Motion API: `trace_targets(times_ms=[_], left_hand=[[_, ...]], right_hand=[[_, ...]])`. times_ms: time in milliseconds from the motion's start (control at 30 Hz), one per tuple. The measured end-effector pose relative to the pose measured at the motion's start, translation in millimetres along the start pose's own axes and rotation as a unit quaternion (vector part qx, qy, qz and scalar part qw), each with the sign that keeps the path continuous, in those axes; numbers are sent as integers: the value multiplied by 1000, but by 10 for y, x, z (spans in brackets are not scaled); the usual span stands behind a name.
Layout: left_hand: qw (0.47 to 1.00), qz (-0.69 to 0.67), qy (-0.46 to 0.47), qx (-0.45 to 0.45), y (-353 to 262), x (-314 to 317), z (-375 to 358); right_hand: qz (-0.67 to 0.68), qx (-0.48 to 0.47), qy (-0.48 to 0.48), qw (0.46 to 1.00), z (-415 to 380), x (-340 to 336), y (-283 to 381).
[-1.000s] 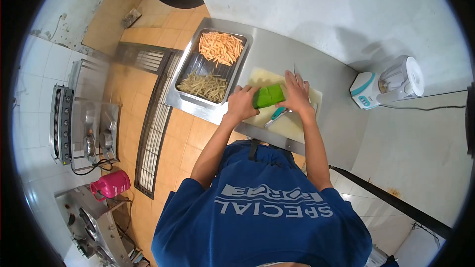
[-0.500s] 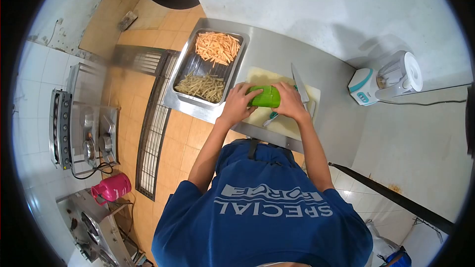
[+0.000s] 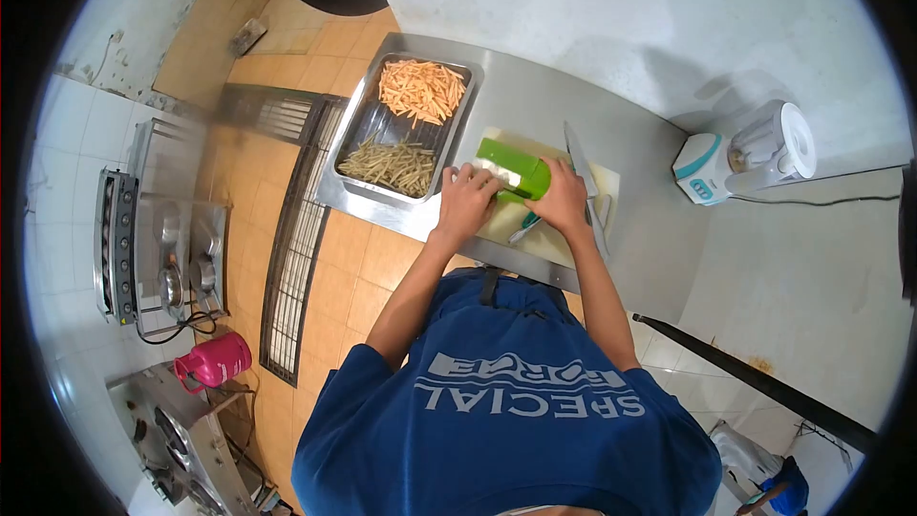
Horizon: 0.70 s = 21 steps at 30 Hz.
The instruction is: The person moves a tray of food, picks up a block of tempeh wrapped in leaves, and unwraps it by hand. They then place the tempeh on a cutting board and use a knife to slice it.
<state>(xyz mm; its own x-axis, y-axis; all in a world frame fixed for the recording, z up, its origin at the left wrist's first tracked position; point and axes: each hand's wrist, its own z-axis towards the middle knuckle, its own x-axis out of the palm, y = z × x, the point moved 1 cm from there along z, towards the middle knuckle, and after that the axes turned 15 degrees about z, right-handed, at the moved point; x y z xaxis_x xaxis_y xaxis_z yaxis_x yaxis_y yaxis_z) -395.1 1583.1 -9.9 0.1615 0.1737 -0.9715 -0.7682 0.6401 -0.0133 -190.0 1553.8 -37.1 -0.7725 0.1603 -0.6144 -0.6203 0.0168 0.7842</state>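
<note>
Above a pale cutting board [image 3: 549, 244] is a bright green object [image 3: 521, 168], now showing a whitish section in its middle. Its right end is gripped by my right hand [image 3: 564, 199]. My left hand [image 3: 467, 199] has its fingers bent against the whitish section at the left; what they pinch, if anything, is too small to tell. A large knife [image 3: 575, 148] lies on the board's right side, beside my right hand. A small green-and-white tool [image 3: 524, 226] rests on the board below the green object.
A metal tray [image 3: 341, 131] at the left holds orange strips [image 3: 420, 91] and greenish strips [image 3: 389, 165]. A white-and-teal blender [image 3: 702, 167] stands on the right, its cable along the wall. The steel counter's edge [image 3: 516, 262] runs before my body.
The green object has turned and opened out, uncovering a whitish section. My left hand has shifted slightly down and bent its fingers; my right hand has moved a little.
</note>
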Motion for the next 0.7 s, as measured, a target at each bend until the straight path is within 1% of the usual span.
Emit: trace_targets(times_ms=[33, 67, 100, 133, 167, 200, 233, 300, 333, 367, 400, 433, 467, 533, 567, 600, 633, 667, 700], left_hand=[[1000, 6, -20, -1, -3, 0, -64], [999, 14, -41, -3, 7, 2, -118], [999, 14, -41, -3, 22, 33, -171], [998, 11, -57, -23, 48, 60, -225], [997, 7, -72, -42, 80, 92, -266], [997, 7, -71, -42, 100, 87, -277], [994, 6, -66, -84, 132, 87, -280], [986, -1, -51, -156, 202, 132, -283], [986, -1, -51, -157, 247, 170, -277], [983, 5, -53, -177, 298, 208, -276], [979, 12, -55, -198, 332, 231, -270], [969, -35, -26, -243, 330, 189, -232], [969, -35, -27, -244, 360, 235, -213], [950, -85, -123, -274, 432, 297, -136], [950, -84, -123, -276, 475, 332, -109], [935, -170, -41, -309, 509, 289, -43], [906, -253, 41, -337, 541, 273, 19], [906, -253, 41, -338, 577, 353, 78], [897, -300, -17, -325, 584, 403, 163]], right_hand=[[32, 31, -17, 999, 4, -17, -11], [31, 30, -18, 999, 11, -35, -16], [72, 62, -18, 995, 13, -50, -34], [114, 95, -17, 989, 13, -56, -48], [114, 95, -17, 989, 19, -73, -61], [167, 101, 11, 981, 23, -92, -93], [218, 107, 39, 969, 35, -113, -109], [230, 96, 45, 967, 31, -98, -175], [242, 86, 51, 965, 26, -84, -201], [242, 86, 51, 965, 11, -92, -239], [276, 92, 88, 953, 2, -161, -162], [310, 97, 124, 938, -11, -208, -107], [309, 96, 125, 938, -16, -250, -59], [345, 94, 221, 907, -30, -288, -43], [345, 95, 223, 907, -40, -274, -75], [348, 83, 249, 900, -53, -244, -94], [350, 71, 275, 893, -67, -217, -114], [350, 71, 276, 892, -85, -206, -140], [330, 64, 280, 899, -102, -233, -82]])
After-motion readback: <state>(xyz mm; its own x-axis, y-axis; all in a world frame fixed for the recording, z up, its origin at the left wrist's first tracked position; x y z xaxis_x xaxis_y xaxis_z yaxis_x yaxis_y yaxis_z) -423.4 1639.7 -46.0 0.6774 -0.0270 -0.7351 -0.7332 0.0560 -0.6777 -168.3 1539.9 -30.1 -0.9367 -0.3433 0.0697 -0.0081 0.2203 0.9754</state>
